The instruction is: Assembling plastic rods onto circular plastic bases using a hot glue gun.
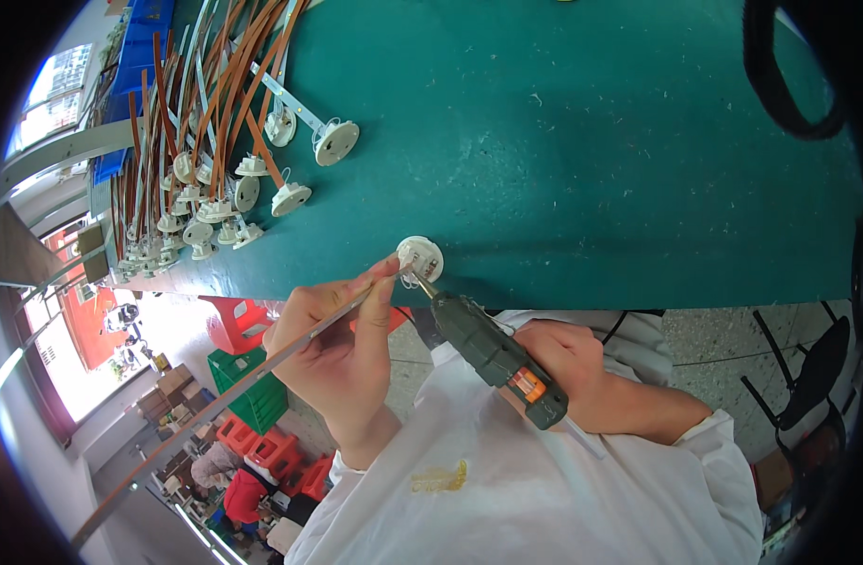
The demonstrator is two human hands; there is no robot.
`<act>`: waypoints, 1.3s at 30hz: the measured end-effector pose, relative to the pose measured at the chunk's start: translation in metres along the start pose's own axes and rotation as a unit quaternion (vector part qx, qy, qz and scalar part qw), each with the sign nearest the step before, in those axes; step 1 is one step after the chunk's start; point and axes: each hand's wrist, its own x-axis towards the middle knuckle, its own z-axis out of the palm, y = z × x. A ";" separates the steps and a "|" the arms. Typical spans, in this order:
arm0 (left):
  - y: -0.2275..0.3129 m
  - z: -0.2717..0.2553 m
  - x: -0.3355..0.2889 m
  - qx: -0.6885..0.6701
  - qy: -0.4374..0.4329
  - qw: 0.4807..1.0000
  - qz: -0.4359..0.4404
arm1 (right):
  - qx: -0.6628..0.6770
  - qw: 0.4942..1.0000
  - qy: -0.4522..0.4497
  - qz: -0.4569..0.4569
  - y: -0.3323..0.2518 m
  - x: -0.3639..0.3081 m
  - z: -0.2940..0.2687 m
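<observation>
My left hand (333, 353) pinches a long thin strip (219, 403) close to its upper end, where a round white end cap (431, 252) is attached. The strip slants down to the lower left, and the cap is at the near edge of the green table. In my right hand (565, 360) is a dark green hot glue gun (483, 344), a clear glue stick (582, 438) poking out of its rear. Its metal nozzle points up and left, at the inner side of the cap; whether it touches cannot be told. My fingertips partly hide the joint between strip and cap.
Many similar strips (234, 85) with white end caps (248, 193) lie heaped on the table's (592, 169) left. A black loop (789, 85) hangs at upper right. A black chair (813, 372) stands right; a green crate (248, 386) and a person in red (245, 494) are lower left.
</observation>
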 end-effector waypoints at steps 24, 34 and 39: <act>-0.004 0.000 -0.001 -0.041 0.007 0.999 -0.009 | -0.004 0.999 -0.038 0.033 -0.005 -0.003 -0.007; -0.004 -0.027 0.032 -0.013 -0.187 0.976 0.115 | -0.003 0.999 0.004 0.051 -0.013 0.000 0.000; -0.006 -0.030 0.030 -0.026 -0.201 0.975 0.086 | 0.023 0.998 0.006 0.064 -0.015 0.001 -0.008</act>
